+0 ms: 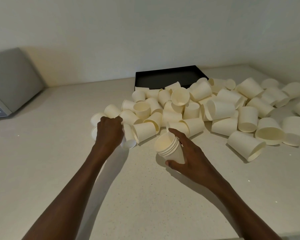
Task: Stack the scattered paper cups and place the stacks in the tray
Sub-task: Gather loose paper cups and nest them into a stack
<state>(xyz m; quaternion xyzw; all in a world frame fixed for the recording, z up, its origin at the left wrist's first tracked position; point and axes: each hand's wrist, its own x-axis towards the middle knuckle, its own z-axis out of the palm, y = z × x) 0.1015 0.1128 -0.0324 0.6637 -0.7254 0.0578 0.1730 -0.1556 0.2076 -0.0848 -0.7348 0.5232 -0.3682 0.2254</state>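
Observation:
Many cream paper cups (pixel 194 108) lie scattered in a heap across the pale counter, most on their sides. A black tray (pixel 163 78) sits behind the heap against the wall, with nothing visible inside it. My right hand (pixel 185 153) grips a short stack of nested cups (pixel 168 146), tilted with its mouth toward the upper left. My left hand (pixel 109 130) is closed over a cup (pixel 128 137) at the left edge of the heap; most of that cup is hidden under the hand.
A grey appliance (pixel 12 82) stands at the far left against the wall. The heap spreads to the right edge of the view, with cups (pixel 246 148) lying loose at the front right. The bare counter (pixel 59 161) lies in front of me.

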